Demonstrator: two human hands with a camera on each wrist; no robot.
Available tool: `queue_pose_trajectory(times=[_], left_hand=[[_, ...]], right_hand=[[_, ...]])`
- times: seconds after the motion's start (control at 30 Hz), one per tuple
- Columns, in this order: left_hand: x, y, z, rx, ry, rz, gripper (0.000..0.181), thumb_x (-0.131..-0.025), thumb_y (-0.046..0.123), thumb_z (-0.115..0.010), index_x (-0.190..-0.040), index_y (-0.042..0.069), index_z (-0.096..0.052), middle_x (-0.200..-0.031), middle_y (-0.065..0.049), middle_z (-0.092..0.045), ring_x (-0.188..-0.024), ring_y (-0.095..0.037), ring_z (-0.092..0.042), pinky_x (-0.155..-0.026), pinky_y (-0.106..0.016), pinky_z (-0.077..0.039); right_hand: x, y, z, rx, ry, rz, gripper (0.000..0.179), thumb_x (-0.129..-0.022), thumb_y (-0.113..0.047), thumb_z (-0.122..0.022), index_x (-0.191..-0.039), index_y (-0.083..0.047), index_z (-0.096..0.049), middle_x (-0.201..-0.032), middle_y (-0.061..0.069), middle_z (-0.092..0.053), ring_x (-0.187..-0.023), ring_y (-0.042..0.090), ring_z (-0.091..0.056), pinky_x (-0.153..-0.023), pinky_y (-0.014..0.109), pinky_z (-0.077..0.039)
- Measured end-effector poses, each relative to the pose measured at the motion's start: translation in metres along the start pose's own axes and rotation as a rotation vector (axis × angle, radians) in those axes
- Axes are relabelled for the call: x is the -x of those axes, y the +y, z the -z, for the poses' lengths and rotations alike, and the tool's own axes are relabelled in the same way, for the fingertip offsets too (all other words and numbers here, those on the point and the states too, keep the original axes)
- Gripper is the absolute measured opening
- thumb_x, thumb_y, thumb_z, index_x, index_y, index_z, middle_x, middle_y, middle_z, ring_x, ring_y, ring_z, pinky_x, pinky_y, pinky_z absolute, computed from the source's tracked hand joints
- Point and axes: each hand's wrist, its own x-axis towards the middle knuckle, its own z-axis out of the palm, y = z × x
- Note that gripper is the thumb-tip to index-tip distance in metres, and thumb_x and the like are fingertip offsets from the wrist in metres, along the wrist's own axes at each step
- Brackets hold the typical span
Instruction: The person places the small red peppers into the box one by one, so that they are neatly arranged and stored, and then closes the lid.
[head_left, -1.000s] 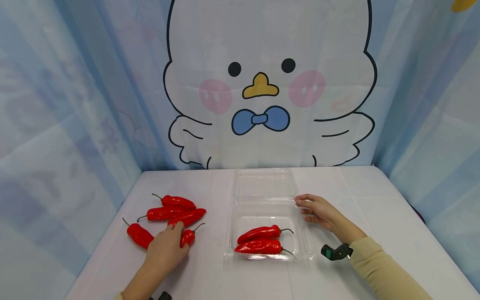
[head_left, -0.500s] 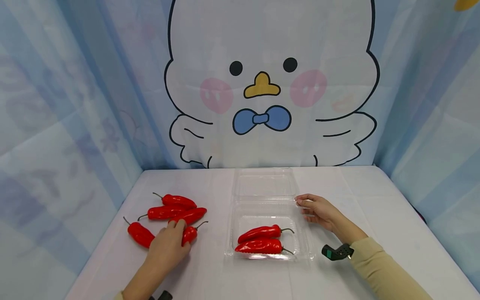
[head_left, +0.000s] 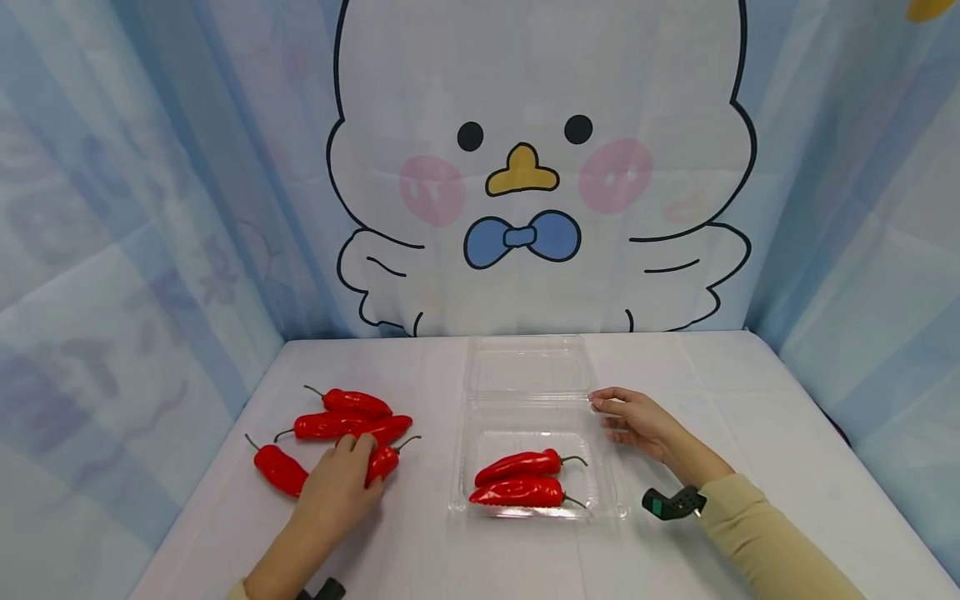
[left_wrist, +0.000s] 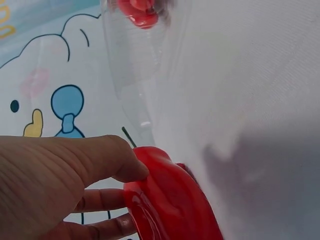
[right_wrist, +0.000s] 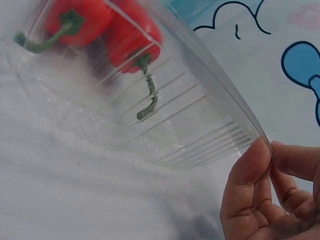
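Note:
My left hand grips a red pepper with a green stem, at the right of a loose group on the table. In the left wrist view the thumb lies on one side of this pepper and fingers on the other. My right hand pinches the edge of a clear plastic clamshell box near its hinge, between thumb and forefinger. The box lies with its lid folded back. Two red peppers, an upper one and a lower one, lie side by side in its base, stems pointing right.
Several other red peppers are on the left: a rear one, a middle one, one partly behind my left hand, and one farther left. A white cloth covers the table. A printed curtain stands behind.
My left hand and the pepper in it have shifted slightly right, and the pepper's stem end has risen a little in view. My right hand stays at the box edge.

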Motion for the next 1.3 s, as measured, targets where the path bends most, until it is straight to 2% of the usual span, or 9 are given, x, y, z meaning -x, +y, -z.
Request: queue_pose_trajectory(times=[0.23,0.63,0.9,1.3], left_hand=[[-0.001,0.006,0.003,0.011,0.009,-0.022,0.058,-0.073,0.02,-0.093,-0.118,0.003,-0.061,-0.105,-0.015,-0.063,-0.09,-0.027,-0.062,-0.079,-0.045,-0.063],[-0.003,0.02,0.004,0.005,0.075,-0.078,0.06,-0.07,0.022,-0.095,-0.118,0.007,-0.062,-0.104,-0.013,-0.064,-0.087,-0.024,-0.06,-0.073,-0.041,-0.063],[-0.006,0.038,0.009,0.004,0.073,-0.105,0.067,-0.068,0.022,-0.096,-0.124,0.007,-0.063,-0.111,-0.015,-0.065,-0.095,-0.028,-0.062,-0.08,-0.044,-0.063],[-0.013,0.059,0.007,-0.005,0.046,-0.18,0.064,-0.07,0.024,-0.095,-0.124,0.01,-0.065,-0.112,-0.012,-0.065,-0.096,-0.025,-0.061,-0.084,-0.041,-0.062]], right_hand=[[0.001,-0.001,0.0,0.008,-0.001,-0.006,0.037,-0.105,-0.022,-0.06,-0.136,-0.002,-0.055,-0.115,0.005,-0.067,-0.086,0.016,-0.058,-0.072,0.023,-0.056],[-0.002,0.0,0.0,-0.007,0.0,-0.019,0.038,-0.105,-0.022,-0.06,-0.137,-0.002,-0.054,-0.115,0.003,-0.067,-0.085,0.015,-0.058,-0.071,0.023,-0.057],[-0.002,0.0,0.0,-0.013,-0.005,-0.016,0.036,-0.105,-0.022,-0.06,-0.136,-0.003,-0.055,-0.114,0.003,-0.067,-0.084,0.015,-0.059,-0.071,0.022,-0.057],[0.0,0.0,0.0,-0.026,-0.004,-0.015,0.038,-0.106,-0.021,-0.06,-0.137,-0.002,-0.054,-0.114,0.003,-0.067,-0.082,0.014,-0.059,-0.071,0.021,-0.057]])
